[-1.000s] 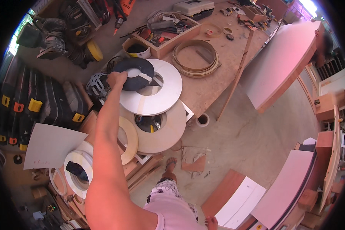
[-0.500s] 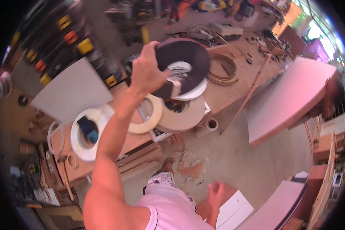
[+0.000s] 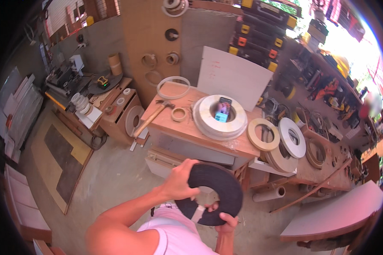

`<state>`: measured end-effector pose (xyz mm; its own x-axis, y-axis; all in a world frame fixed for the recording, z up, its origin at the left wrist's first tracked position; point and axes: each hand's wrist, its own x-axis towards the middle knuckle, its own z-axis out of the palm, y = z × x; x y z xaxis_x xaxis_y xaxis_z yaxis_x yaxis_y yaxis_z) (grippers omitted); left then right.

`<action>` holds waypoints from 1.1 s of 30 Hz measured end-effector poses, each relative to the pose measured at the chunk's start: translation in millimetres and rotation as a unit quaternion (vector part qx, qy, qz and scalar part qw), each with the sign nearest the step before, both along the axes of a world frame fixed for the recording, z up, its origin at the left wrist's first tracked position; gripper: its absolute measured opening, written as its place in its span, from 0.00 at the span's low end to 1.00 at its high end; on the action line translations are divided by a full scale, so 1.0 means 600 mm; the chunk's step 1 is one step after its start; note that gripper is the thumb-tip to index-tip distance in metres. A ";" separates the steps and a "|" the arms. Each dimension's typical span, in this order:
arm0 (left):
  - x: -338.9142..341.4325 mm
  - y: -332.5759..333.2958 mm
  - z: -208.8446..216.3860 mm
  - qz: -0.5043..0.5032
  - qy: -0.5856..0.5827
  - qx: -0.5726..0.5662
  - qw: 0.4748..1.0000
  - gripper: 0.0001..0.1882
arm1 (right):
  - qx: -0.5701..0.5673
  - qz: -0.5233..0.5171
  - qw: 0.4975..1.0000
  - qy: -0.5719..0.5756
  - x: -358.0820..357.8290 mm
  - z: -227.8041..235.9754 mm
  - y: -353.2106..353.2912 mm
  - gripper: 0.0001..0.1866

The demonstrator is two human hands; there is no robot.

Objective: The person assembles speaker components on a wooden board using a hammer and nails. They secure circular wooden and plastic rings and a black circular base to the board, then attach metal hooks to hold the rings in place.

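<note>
A wide black roll of edge banding (image 3: 228, 183) is between both my hands in front of my body, with a pale strip of tape across its lower part. My left hand (image 3: 181, 180) is closed on the roll's upper left side, thumb toward the centre hole. At the lower right, my right hand (image 3: 226, 222) grips the rim, its fingertips showing through the hole. On the workbench (image 3: 166, 132) beyond lies a stack of white edge banding rolls (image 3: 204, 123), with a phone (image 3: 224, 109) resting in its centre.
A hammer (image 3: 154, 115), a small tape roll (image 3: 178, 114) and a thin white ring (image 3: 173, 87) lie at the bench's left. To the right are a cream roll (image 3: 252, 137) and a white roll (image 3: 301, 146). A cardboard tube (image 3: 266, 195) and curved panel (image 3: 336, 212) stand further right.
The black roll has come away from the bench toward my body. My right hand, empty before, now holds it too. My view has swung left.
</note>
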<state>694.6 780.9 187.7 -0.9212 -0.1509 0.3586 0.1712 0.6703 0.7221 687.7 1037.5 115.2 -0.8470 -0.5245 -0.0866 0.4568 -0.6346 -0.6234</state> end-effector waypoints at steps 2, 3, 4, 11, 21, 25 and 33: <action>0.080 -0.068 -0.015 0.044 -0.035 0.036 0.998 0.44 | 0.008 0.071 0.997 0.030 0.028 -0.009 -0.063 0.37; 0.115 -0.096 -0.020 0.065 -0.054 0.055 0.995 0.45 | 0.014 0.104 0.993 0.049 0.036 -0.013 -0.089 0.37; 0.145 -0.123 -0.018 0.099 -0.040 0.060 0.992 0.45 | 0.019 0.137 0.988 0.069 0.044 -0.011 -0.118 0.36; 0.308 -0.361 -0.029 0.323 0.032 0.146 0.935 0.44 | 0.052 0.267 0.958 0.089 0.078 0.064 -0.459 0.39; 0.525 -0.857 -0.074 0.531 -0.050 -0.099 0.840 0.36 | 0.405 0.214 0.844 0.280 0.246 -0.163 -0.979 0.26; 0.628 -0.987 -0.080 0.543 -0.097 -0.134 0.823 0.35 | 0.429 0.369 0.715 0.410 0.294 -0.164 -0.976 0.18; 0.606 -1.093 -0.105 0.544 -0.097 -0.075 0.830 0.37 | 0.457 0.006 0.798 0.393 0.067 -0.079 -1.162 0.13</action>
<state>1058.3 125.3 124.8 -0.3107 -0.8985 0.3101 -0.7041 0.4367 0.5599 728.0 340.2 67.9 -0.8234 -0.5548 0.1191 -0.3018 0.2505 -0.9199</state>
